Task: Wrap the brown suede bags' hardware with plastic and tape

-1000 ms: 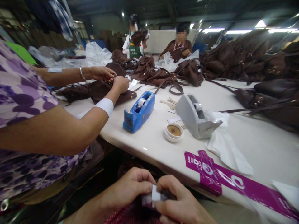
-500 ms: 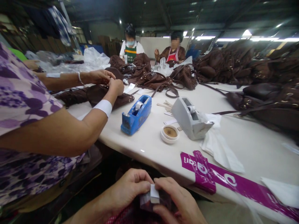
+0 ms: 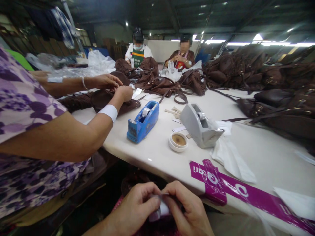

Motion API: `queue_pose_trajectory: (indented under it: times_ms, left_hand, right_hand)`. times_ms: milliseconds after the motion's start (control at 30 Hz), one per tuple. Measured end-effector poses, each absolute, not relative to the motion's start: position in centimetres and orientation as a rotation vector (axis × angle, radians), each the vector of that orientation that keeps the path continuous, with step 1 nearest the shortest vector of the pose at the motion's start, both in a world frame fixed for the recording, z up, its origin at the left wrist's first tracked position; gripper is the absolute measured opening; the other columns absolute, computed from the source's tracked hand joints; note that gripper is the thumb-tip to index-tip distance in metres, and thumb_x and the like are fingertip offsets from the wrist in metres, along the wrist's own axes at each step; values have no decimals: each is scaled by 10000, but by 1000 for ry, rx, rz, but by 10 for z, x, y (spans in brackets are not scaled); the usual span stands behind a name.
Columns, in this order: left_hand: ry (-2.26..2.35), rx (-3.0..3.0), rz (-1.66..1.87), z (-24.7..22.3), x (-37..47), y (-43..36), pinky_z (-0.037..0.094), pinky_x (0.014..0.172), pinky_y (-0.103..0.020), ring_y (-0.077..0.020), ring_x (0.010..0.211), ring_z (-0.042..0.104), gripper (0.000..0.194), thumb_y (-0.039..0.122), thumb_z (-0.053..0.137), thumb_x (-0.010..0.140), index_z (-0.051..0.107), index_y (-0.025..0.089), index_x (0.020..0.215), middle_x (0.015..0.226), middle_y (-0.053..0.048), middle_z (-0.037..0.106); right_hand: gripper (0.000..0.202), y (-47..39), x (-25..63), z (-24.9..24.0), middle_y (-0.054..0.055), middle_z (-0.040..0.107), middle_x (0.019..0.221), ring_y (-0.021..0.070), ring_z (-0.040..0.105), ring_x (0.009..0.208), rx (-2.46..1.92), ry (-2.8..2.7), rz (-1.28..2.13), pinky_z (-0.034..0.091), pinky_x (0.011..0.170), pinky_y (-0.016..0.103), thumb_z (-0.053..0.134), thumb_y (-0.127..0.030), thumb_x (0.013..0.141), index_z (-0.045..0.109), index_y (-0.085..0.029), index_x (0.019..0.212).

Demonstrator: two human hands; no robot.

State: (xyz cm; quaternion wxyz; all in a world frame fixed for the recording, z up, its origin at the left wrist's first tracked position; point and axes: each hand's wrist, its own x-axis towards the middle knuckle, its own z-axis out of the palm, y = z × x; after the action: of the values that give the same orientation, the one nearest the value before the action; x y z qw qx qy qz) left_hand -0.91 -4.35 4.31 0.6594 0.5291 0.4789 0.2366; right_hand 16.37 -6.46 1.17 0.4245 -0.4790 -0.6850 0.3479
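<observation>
Low in front of me, below the table edge, my left hand [image 3: 141, 203] and my right hand [image 3: 185, 205] meet over a small white piece with clear plastic [image 3: 163, 209] about it. My left thumb and index finger pinch it from one side. From the other side, the right thumb and fingers close on its upper edge. The fingers partly cover it, so its exact kind cannot be made out. Dark and red-dotted cloth [image 3: 119, 203] shows behind and beneath the hands.
On the table [image 3: 157, 167] stand a blue tape dispenser [image 3: 144, 121], a grey tape dispenser [image 3: 200, 126] and a small round tub [image 3: 178, 142]. Purple printed tape [image 3: 211, 180] runs along the edge. A co-worker's arm [image 3: 81, 141] reaches in from the left. Brown bags [image 3: 283, 108] lie piled right.
My hands have drawn closer together, with the right fingers now bunched at the white piece's top. It looks more rolled and covered. The left co-worker's hands shifted slightly over a brown bag.
</observation>
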Motion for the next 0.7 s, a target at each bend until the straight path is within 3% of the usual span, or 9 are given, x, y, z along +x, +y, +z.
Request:
queue_pose_trajectory:
  times_ms: [167, 300, 400, 567, 700]
  left_hand:
    - [1096, 1108, 561, 38, -4, -35, 322, 567, -247, -132, 609, 439, 187, 316, 557, 611, 584, 159, 708, 621, 28, 500]
    - [1040, 1006, 498, 39, -2, -34, 286, 583, -249, -126, 628, 379, 181, 343, 567, 609, 560, 167, 652, 623, 31, 454]
    - [1043, 1081, 497, 40, 0, -36, 267, 572, -257, -124, 613, 365, 209, 377, 560, 652, 537, 172, 618, 609, 35, 431]
    - [1057, 1020, 529, 36, 2, -39, 294, 558, -255, -127, 591, 412, 186, 348, 593, 624, 556, 168, 596, 593, 30, 470]
    - [968, 916, 452, 33, 0, -41, 289, 555, -252, -110, 559, 402, 195, 337, 644, 609, 604, 149, 647, 597, 30, 499]
  right_hand:
    - [197, -58, 162, 9, -10, 616, 810, 152, 577, 759, -1056, -1855, 543, 418, 685, 259, 439, -99, 932, 560, -244, 878]
    - [225, -51, 165, 16, -18, 603, 784, 140, 583, 741, -913, -1944, 486, 440, 714, 258, 434, -27, 899, 513, -236, 879]
    - [222, -48, 171, 25, -10, 608, 801, 142, 585, 763, -883, -2026, 535, 454, 719, 259, 435, -22, 897, 504, -233, 890]
    - [170, -47, 183, 28, 20, 606, 855, 158, 601, 795, -759, -2217, 514, 457, 927, 375, 456, -78, 946, 548, -222, 952]
    - [143, -52, 189, 25, 33, 591, 915, 150, 598, 815, -725, -2171, 850, 499, 696, 236, 455, -144, 979, 556, -244, 964]
